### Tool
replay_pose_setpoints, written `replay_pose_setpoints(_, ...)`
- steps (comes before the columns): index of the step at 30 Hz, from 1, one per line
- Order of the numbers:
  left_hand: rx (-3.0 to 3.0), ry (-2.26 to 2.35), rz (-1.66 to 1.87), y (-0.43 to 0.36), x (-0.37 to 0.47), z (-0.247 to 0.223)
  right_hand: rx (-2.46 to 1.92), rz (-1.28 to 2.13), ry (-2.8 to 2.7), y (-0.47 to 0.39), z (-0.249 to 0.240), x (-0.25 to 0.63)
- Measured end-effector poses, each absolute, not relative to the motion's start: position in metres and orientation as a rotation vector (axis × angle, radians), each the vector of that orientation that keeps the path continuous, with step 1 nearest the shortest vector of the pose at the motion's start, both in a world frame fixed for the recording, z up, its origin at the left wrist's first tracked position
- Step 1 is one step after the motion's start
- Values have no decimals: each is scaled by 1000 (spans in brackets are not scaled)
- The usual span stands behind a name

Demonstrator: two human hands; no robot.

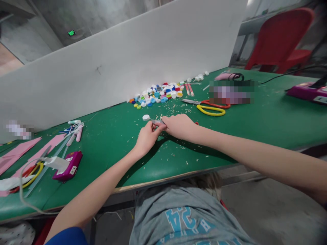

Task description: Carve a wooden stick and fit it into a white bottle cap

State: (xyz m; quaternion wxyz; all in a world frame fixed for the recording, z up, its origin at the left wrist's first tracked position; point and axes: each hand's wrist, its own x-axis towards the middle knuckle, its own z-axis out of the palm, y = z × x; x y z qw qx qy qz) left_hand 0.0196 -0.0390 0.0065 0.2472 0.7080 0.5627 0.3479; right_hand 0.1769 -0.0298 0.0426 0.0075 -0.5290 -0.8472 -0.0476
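Note:
My left hand (147, 136) and my right hand (178, 125) meet above the green table (102, 149). A metal blade (157, 122) shows between them, its handle end hidden in my right hand, which is closed round it. The fingers of my left hand are pinched together just under the blade; what they hold is too small and hidden to name. A white bottle cap (146, 117) lies just beyond my left fingertips. Small pale shavings (178, 146) are scattered on the table around both hands.
Colourful caps (158, 93) are piled against the white partition (143, 51). Scissors with red and yellow handles (211, 110) lie beyond my right hand. At the left are a purple power socket (73, 165), glue sticks (79, 132) and pink paper (20, 149). Another purple socket (306, 92) is far right.

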Motion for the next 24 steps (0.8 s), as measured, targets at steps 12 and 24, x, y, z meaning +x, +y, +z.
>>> replay_pose_setpoints(12, 1882, 1489, 1014, -40, 22, 6, -1594, -171, -2685, -22, 40, 181)
replay_pose_setpoints(24, 1878, 1451, 1036, -39, 21, 3, -1603, -101, -2697, -21, 40, 180)
